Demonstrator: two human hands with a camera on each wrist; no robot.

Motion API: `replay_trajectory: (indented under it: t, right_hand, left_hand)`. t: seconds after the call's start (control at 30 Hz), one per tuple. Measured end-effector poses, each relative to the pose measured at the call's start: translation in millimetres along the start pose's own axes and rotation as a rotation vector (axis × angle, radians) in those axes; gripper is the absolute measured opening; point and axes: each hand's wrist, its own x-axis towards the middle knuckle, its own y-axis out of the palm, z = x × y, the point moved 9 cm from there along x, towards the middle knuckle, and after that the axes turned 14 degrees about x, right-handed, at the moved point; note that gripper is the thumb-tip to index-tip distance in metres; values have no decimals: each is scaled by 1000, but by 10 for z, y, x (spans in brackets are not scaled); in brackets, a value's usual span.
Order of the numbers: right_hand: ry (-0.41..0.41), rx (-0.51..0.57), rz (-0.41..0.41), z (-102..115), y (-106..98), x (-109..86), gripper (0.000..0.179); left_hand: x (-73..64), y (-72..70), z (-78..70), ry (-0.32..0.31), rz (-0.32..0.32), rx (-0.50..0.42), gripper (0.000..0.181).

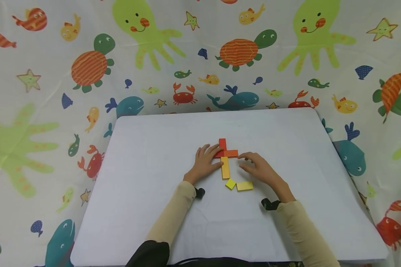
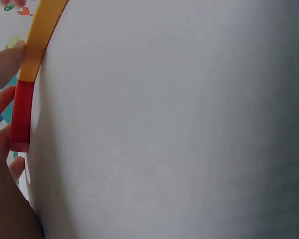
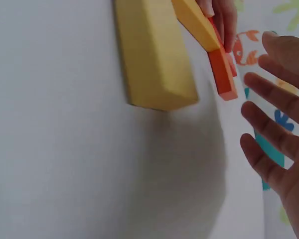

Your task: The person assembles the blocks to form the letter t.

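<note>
In the head view, flat blocks lie joined in a figure on the white table. A red block points away at the top. Below it a second red block and an orange block form a crossbar. A long amber block runs down from there. My left hand rests on the left, its fingertips at the red blocks and its thumb against the amber block. My right hand hovers just right of the orange block, fingers spread, holding nothing.
At the figure's lower end lie a small bright yellow block, turned at an angle, and a pale yellow block to its right. Behind the white table hangs a cloth printed with sea animals.
</note>
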Motion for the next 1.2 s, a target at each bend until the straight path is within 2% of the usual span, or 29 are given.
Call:
replay_trajectory:
  t: [0.2, 0.3, 0.43, 0.53, 0.77, 1.2]
  right_hand:
    - [12, 21, -19, -64, 160, -318, 36]
    - [-6, -29, -41, -75, 246, -421, 37]
    - [-17, -154, -116, -26, 376, -508, 38]
    - [-24, -234, -170, 40, 469, -544, 40]
    - [-34, -322, -239, 142, 590, -577, 38]
    - [-27, -325, -259, 125, 588, -589, 34]
  left_hand:
    - [-4, 22, 4, 1, -1, -19, 67]
    - [11, 39, 3, 5, -4, -24, 67]
    - [23, 42, 5, 4, -11, -38, 67]
    - [22, 24, 5, 5, -17, -56, 66]
    - [41, 15, 19, 5, -23, -34, 66]
    - [50, 29, 13, 3, -10, -29, 67]
